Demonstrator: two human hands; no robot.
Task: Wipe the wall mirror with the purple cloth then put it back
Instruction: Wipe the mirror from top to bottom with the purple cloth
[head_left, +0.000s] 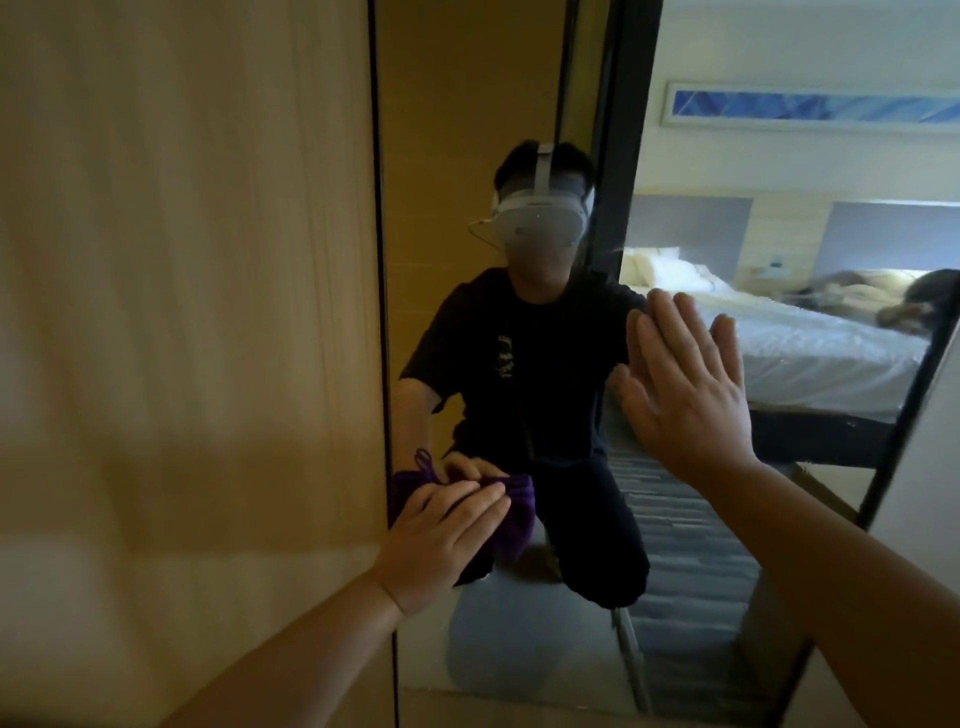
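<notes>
— Against the low left edge of the wall mirror (519, 634), that's where the purple cloth (511, 512) is, bunched under the left hand (441, 540), right beside the dark strip where the glass meets the wooden panel (182, 312).

— How is that hand holding it?

— Fingers spread over the top of the cloth and curled a little, pressing it flat onto the glass rather than pinching it. A small loop of the fabric sticks up at the far side of the knuckles.

— And the right hand?

— Open, fingers straight and close together, palm laid on the mirror further right and higher up. It grips nothing; I'd judge it is bracing the person or steadying the panel.

— So which step is this?

— The wiping itself, I'd say, and at the bottom left corner. How much glass is already clean I cannot tell; no streaks or marks show clearly.

— What does the next move call for?

— Keeping even pressure on the cloth and sweeping it right across the lower glass, or up along the left edge, without letting the bunch slip out from under the fingers. The right hand (685, 395) would have to lift away once the cloth reaches its patch. Putting the cloth back comes after; its resting place isn't in view
</notes>
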